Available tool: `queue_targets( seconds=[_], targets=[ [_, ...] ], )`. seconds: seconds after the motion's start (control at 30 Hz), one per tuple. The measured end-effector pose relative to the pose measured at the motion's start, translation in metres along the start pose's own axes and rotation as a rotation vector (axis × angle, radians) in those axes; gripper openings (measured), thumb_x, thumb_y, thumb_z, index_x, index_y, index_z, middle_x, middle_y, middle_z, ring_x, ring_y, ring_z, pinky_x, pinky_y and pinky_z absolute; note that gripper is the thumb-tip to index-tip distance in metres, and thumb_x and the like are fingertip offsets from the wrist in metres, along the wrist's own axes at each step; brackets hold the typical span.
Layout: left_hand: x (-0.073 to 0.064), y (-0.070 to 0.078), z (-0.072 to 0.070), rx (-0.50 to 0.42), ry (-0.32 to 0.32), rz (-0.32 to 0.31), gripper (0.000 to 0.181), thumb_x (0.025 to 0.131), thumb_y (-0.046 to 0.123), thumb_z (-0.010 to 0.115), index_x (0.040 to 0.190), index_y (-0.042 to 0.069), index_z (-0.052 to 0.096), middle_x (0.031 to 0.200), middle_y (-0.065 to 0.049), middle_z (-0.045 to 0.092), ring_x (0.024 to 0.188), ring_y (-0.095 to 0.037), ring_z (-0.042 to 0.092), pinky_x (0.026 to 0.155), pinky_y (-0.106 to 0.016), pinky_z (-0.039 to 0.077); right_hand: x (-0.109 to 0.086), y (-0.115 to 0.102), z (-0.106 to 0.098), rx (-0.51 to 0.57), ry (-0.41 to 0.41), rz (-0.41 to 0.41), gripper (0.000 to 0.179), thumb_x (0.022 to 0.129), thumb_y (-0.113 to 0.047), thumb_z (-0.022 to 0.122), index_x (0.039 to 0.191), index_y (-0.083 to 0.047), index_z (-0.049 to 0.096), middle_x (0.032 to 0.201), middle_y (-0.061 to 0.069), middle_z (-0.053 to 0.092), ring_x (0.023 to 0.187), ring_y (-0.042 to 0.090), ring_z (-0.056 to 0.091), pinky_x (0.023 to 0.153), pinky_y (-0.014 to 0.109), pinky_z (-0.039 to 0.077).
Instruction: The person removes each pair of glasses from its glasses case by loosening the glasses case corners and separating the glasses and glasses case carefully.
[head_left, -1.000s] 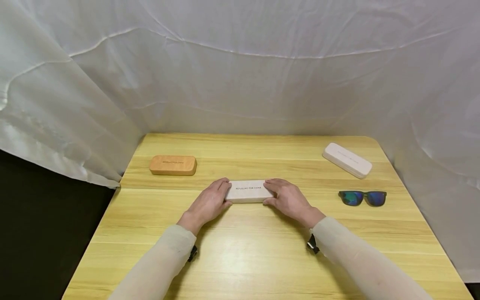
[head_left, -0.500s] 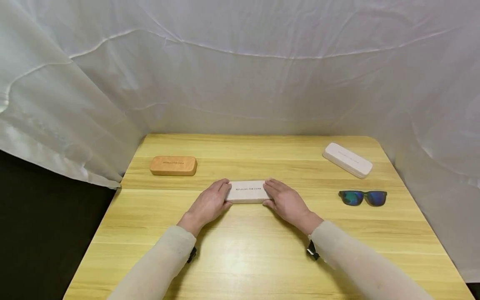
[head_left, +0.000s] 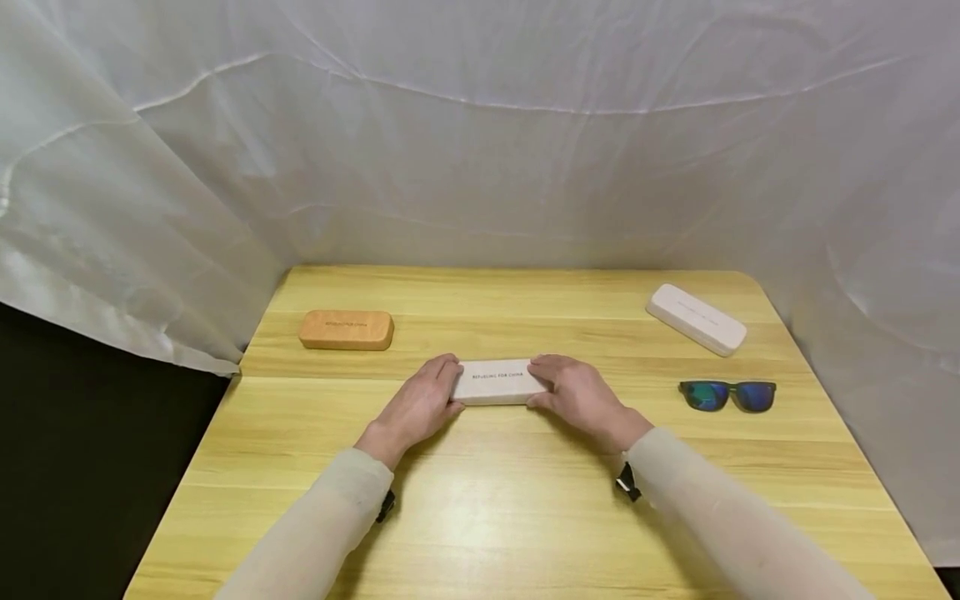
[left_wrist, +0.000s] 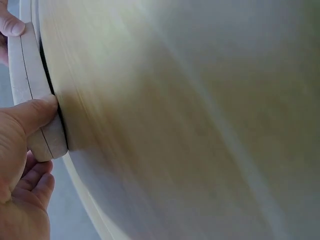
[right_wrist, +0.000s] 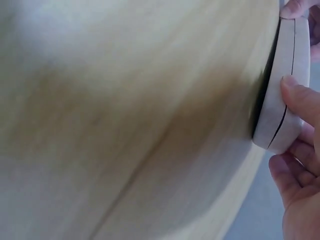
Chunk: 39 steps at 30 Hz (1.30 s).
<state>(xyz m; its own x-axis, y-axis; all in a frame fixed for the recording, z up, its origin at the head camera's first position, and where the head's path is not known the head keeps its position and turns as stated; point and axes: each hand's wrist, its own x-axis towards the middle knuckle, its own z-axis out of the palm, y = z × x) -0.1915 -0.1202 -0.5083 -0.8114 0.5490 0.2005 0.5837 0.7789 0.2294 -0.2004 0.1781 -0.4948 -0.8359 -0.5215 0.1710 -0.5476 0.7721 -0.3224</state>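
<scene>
A pale glasses case point(head_left: 495, 383) with dark lettering on its lid lies lengthwise at the middle of the table, between both hands. My left hand point(head_left: 416, 412) grips its left end, thumb along the near side and fingers over the far side. The right hand point(head_left: 577, 400) holds the other end the same way. Both wrist views show the seam of the case point(left_wrist: 25, 75) running along its side as a thin dark line, the lid down. In the right wrist view the thumb point(right_wrist: 300, 100) presses close to that seam.
An orange-brown glasses case point(head_left: 347, 331) lies at the back left of the wooden table point(head_left: 480, 517). A white glasses case point(head_left: 696, 319) sits slanted at the back right, with dark sunglasses point(head_left: 727, 396) in front of it. Pale curtains point(head_left: 480, 167) hang behind and beside the table.
The right hand's fingers shift slightly on the end of the case. The case and the left hand stay in place.
</scene>
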Motion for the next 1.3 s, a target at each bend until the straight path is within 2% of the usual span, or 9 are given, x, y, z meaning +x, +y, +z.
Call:
queue_targets(
  seconds=[0.3, 0.43, 0.5, 0.57, 0.67, 0.8, 0.9, 1.07, 1.3],
  targets=[
    [0.003, -0.002, -0.003, -0.086, -0.039, -0.05, 0.062, 0.092, 0.024, 0.085, 0.14, -0.001, 0.052, 0.145, -0.019, 0.057, 0.135, -0.031, 0.058, 0.117, -0.043, 0.049, 0.01, 0.008, -0.013, 0.116, -0.101, 0.08, 0.061, 0.091, -0.037, 0.084, 0.14, -0.005, 0.067, 0.143, 0.014, 0.066, 0.135, 0.037, 0.061, 0.117, 0.052, 0.048],
    [0.005, -0.005, -0.004, -0.12, -0.056, -0.07, 0.068, 0.09, 0.027, 0.086, 0.142, 0.001, 0.051, 0.147, -0.018, 0.056, 0.135, -0.031, 0.058, 0.118, -0.043, 0.048, 0.015, 0.015, -0.018, 0.239, -0.162, 0.149, 0.06, 0.094, -0.04, 0.081, 0.143, -0.009, 0.066, 0.145, 0.01, 0.065, 0.132, 0.026, 0.064, 0.115, 0.049, 0.05],
    [0.005, -0.007, -0.005, -0.126, -0.068, -0.082, 0.072, 0.089, 0.029, 0.087, 0.145, 0.001, 0.049, 0.149, -0.018, 0.055, 0.138, -0.032, 0.056, 0.12, -0.043, 0.046, 0.017, 0.018, -0.019, 0.336, -0.192, 0.193, 0.059, 0.095, -0.041, 0.079, 0.145, -0.011, 0.065, 0.145, 0.011, 0.066, 0.102, 0.019, 0.072, 0.106, 0.046, 0.057],
    [0.005, -0.008, -0.006, -0.13, -0.086, -0.098, 0.079, 0.089, 0.032, 0.087, 0.149, 0.0, 0.047, 0.154, -0.019, 0.052, 0.142, -0.033, 0.053, 0.123, -0.044, 0.043, 0.019, 0.021, -0.02, 0.413, -0.208, 0.231, 0.058, 0.097, -0.043, 0.077, 0.145, -0.012, 0.065, 0.136, 0.011, 0.072, 0.072, 0.012, 0.061, 0.088, 0.041, 0.062],
    [0.005, -0.009, -0.007, -0.142, -0.121, -0.136, 0.091, 0.09, 0.036, 0.086, 0.158, 0.0, 0.037, 0.161, -0.021, 0.045, 0.149, -0.035, 0.046, 0.126, -0.046, 0.038, 0.023, 0.025, -0.021, 0.487, -0.208, 0.262, 0.055, 0.1, -0.044, 0.073, 0.143, -0.012, 0.067, 0.124, 0.01, 0.075, 0.059, 0.013, 0.039, 0.073, 0.037, 0.054],
    [0.004, -0.011, -0.008, -0.146, -0.154, -0.207, 0.103, 0.091, 0.046, 0.082, 0.164, -0.001, 0.027, 0.165, -0.023, 0.039, 0.152, -0.038, 0.042, 0.127, -0.049, 0.035, 0.028, 0.031, -0.023, 0.514, -0.176, 0.267, 0.048, 0.103, -0.046, 0.068, 0.137, -0.012, 0.072, 0.127, 0.007, 0.076, 0.099, 0.019, 0.067, 0.101, 0.046, 0.057],
    [0.001, -0.012, -0.006, -0.13, -0.158, -0.235, 0.103, 0.092, 0.053, 0.079, 0.163, -0.002, 0.03, 0.163, -0.025, 0.042, 0.15, -0.041, 0.044, 0.126, -0.051, 0.036, 0.031, 0.033, -0.024, 0.551, -0.171, 0.265, 0.045, 0.104, -0.045, 0.066, 0.135, -0.012, 0.073, 0.133, 0.009, 0.074, 0.13, 0.028, 0.064, 0.115, 0.053, 0.049],
    [-0.002, -0.014, -0.004, -0.1, -0.156, -0.224, 0.098, 0.094, 0.059, 0.073, 0.162, -0.001, 0.035, 0.16, -0.025, 0.046, 0.149, -0.041, 0.045, 0.125, -0.052, 0.038, 0.034, 0.033, -0.027, 0.6, -0.185, 0.28, 0.047, 0.105, -0.045, 0.065, 0.135, -0.01, 0.073, 0.134, 0.012, 0.073, 0.135, 0.034, 0.061, 0.117, 0.055, 0.047],
    [-0.004, -0.015, 0.0, -0.03, -0.132, -0.15, 0.086, 0.098, 0.057, 0.069, 0.153, -0.006, 0.048, 0.155, -0.023, 0.053, 0.147, -0.039, 0.048, 0.125, -0.049, 0.038, 0.034, 0.036, -0.022, 0.654, -0.17, 0.314, 0.049, 0.105, -0.047, 0.062, 0.134, -0.009, 0.072, 0.134, 0.013, 0.072, 0.134, 0.034, 0.061, 0.119, 0.055, 0.044]
  ],
)
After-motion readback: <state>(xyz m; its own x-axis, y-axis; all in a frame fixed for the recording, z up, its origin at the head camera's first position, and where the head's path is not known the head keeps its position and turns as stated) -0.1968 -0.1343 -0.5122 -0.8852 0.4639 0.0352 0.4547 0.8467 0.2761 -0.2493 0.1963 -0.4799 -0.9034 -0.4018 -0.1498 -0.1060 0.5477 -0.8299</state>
